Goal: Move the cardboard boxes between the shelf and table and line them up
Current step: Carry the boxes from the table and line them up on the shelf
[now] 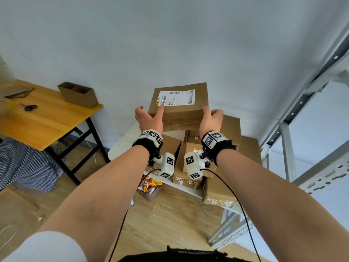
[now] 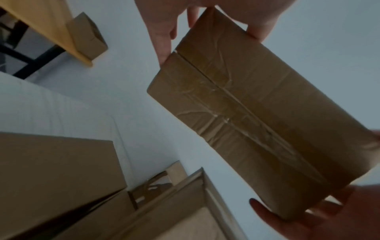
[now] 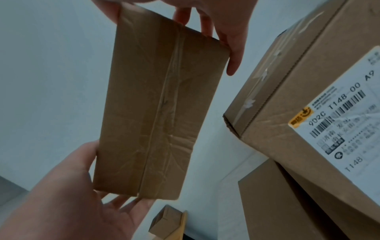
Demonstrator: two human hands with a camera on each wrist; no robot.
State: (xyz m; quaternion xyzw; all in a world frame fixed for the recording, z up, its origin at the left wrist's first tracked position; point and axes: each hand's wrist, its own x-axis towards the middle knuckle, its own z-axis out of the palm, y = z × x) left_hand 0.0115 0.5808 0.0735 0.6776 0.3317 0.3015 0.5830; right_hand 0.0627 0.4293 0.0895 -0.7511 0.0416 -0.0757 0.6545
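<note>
A flat cardboard box (image 1: 181, 108) with a white shipping label on top hangs in the air in front of the wall, over a pile of other boxes (image 1: 190, 148). My left hand (image 1: 150, 115) grips its left end, thumb on the label. At the right end my right hand (image 1: 212, 115) grips it too. The left wrist view shows the box's taped underside (image 2: 257, 113), with my left hand's fingers (image 2: 164, 37) at one end. In the right wrist view the same taped face (image 3: 156, 113) stands between my right hand's fingers (image 3: 232, 53) and my left hand (image 3: 82, 194).
Several boxes are stacked on a low white shelf board (image 1: 122, 146); one carries a label (image 3: 339, 121). A wooden table (image 1: 47, 121) at the left holds an open cardboard box (image 1: 79, 95) and scissors (image 1: 28, 107). A grey metal rack (image 1: 302, 103) rises at the right. A bin of wrappers (image 1: 151, 186) sits below.
</note>
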